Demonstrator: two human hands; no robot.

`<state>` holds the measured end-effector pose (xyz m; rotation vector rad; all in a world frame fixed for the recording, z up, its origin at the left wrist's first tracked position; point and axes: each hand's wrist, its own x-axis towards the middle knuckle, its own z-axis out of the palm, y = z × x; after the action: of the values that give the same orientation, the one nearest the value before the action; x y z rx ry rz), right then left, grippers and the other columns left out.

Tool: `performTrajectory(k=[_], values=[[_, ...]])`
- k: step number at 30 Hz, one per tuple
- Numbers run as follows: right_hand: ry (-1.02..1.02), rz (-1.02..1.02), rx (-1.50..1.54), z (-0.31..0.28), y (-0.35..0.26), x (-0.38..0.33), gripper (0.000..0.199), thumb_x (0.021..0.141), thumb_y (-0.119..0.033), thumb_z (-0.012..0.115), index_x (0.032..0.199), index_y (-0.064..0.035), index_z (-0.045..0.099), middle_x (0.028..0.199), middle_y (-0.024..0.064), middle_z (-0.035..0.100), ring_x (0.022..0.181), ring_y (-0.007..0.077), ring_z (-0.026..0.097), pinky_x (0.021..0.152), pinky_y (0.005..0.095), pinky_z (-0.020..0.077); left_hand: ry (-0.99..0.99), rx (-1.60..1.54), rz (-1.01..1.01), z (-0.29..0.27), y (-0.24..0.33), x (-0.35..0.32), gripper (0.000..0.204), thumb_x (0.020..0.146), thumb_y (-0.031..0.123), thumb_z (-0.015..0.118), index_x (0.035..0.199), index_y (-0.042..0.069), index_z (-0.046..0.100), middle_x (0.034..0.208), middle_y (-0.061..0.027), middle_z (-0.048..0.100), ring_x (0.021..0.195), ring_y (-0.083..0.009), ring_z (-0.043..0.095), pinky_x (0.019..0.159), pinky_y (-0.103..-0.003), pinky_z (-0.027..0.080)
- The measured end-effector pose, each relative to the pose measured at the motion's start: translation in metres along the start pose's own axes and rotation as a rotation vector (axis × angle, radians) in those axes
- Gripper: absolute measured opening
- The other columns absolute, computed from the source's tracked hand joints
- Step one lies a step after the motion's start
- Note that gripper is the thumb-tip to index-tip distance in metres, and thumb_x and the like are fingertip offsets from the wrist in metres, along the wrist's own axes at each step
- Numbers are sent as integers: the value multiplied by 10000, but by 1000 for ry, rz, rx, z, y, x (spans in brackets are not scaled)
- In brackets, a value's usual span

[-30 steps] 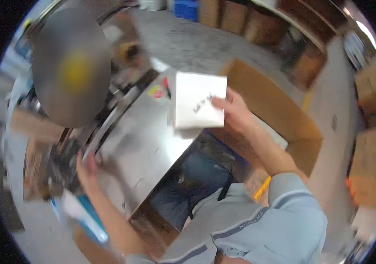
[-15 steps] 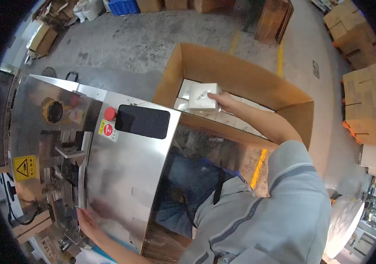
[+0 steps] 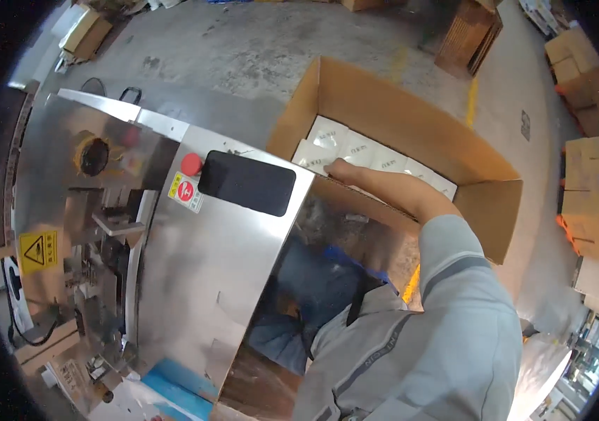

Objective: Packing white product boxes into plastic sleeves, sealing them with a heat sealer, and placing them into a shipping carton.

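Note:
Inside the large open carton (image 3: pixel 411 109), my right hand (image 3: pixel 343 171) is down at the near-left corner, its fingers curled against the edge of a small white box (image 3: pixel 309 153). My fingertips are partly hidden, but they appear to grip that box. Other small white boxes (image 3: pixel 357 149) with dark print lie side by side in rows around it. The forearm reaches over the carton's near wall. My left hand is out of view.
Left of the carton stands a steel machine (image 3: pixel 194 274) with a black phone (image 3: pixel 249 183) and a red push button (image 3: pixel 191 165) on top. Blue and white sheets (image 3: pixel 176 389) lie at its lower end. Stacked cartons (image 3: pixel 594 196) line the right; folded cardboard (image 3: pixel 468 38) stands at the back.
My right hand has lowered the small white box from above the others into the carton's near-left corner. My left hand has left the view from beside the machine. The view has shifted slightly.

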<state>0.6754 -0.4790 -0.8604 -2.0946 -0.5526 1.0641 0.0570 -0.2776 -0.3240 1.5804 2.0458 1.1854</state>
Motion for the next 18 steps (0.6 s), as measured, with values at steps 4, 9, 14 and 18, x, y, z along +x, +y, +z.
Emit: performTrajectory(k=[4,9,14,18], values=[[-19,112,2,-5,-61,-39,556,868,-413,637,953,134,693,998,263,718,907,322,698,807,424,521,229,-38,100,-91,-83,32,303,942,161,658,1117,-87,662,939,-156,679,846,-240,626,757,-381,524],[-150,-187,-412,-67,-32,-38,444,837,-392,677,955,32,737,882,227,728,757,278,701,718,426,535,-101,-148,86,-44,-127,52,369,971,235,626,1200,-54,628,1020,-133,669,925,-236,617,826,-376,504],[-137,-424,-479,-136,-48,-64,467,841,-390,694,1019,41,717,973,257,724,865,264,705,777,443,513,-322,-267,16,-21,-168,67,452,1007,328,587,1303,-14,587,1121,-105,657,1024,-231,606,913,-370,479],[-104,-344,-253,-103,-151,-104,376,918,-273,661,1105,52,688,964,160,738,920,194,685,803,361,518,-270,-131,-22,-72,-240,146,454,1011,351,578,1319,18,575,1138,-87,653,979,-163,610,830,-307,508]])
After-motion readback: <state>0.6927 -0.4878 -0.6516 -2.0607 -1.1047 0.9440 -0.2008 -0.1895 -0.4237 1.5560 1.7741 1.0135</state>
